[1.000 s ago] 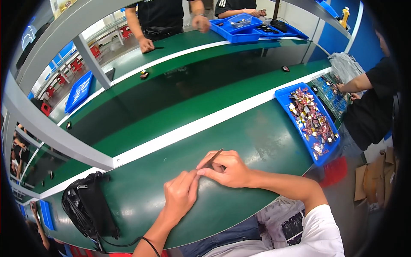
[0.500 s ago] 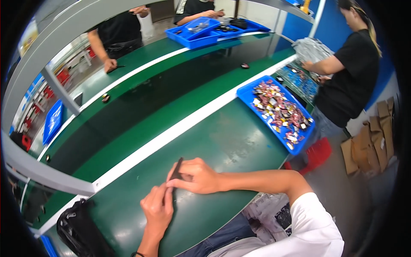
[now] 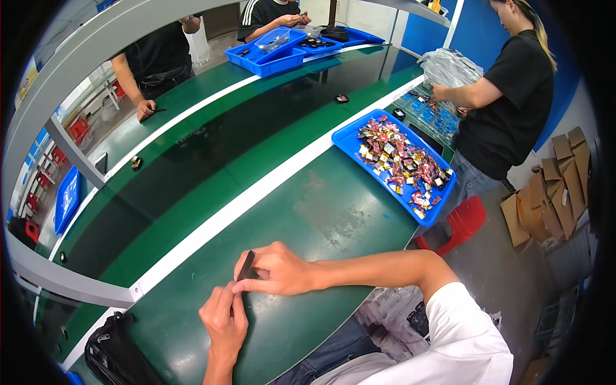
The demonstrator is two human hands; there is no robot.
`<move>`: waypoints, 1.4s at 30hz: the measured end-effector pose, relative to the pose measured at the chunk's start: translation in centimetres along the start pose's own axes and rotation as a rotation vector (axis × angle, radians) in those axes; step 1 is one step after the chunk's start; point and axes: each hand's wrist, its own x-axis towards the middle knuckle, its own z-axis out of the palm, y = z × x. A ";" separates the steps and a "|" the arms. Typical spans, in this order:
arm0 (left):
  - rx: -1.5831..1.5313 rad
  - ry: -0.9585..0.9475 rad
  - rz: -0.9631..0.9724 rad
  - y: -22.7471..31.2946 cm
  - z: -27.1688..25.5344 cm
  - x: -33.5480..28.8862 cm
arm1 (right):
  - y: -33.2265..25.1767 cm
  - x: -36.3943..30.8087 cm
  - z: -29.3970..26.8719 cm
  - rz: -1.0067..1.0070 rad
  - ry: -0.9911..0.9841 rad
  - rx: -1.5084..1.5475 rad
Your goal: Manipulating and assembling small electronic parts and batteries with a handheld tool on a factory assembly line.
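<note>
Above the green worktop (image 3: 308, 218), my right hand (image 3: 277, 269) pinches a short dark strip (image 3: 246, 264) between thumb and fingers, its upper end sticking up past the fingertips. My left hand (image 3: 223, 316) is closed just below, its fingertips meeting my right thumb. What the left fingers hold is hidden by the fingers themselves. The strip's lower end is out of sight between the hands. Both hands stay close together near the front of the worktop.
A blue tray (image 3: 339, 137) heaped with small wired parts stands at right. Beyond a white rail runs a dark green conveyor belt (image 3: 256, 122) carrying a few small black items. A black pouch (image 3: 119, 350) lies at lower left. A co-worker (image 3: 507, 102) handles parts at right; two more people are across the belt.
The whole view has shifted slightly, so surroundings appear farther left. My hands keep the same close grip, and the strip looks tilted a little differently.
</note>
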 end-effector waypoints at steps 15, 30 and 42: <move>-0.099 0.090 -0.115 1.0 0.2 0.3 | 1.1 -0.3 0.4 -0.025 0.038 0.056; 0.198 0.107 0.065 0.1 0.3 0.1 | 0.7 0.0 -0.1 -0.044 -0.006 -0.032; 0.062 0.077 -0.041 -0.5 -0.1 -0.3 | 0.1 -0.1 0.0 0.051 -0.098 -0.027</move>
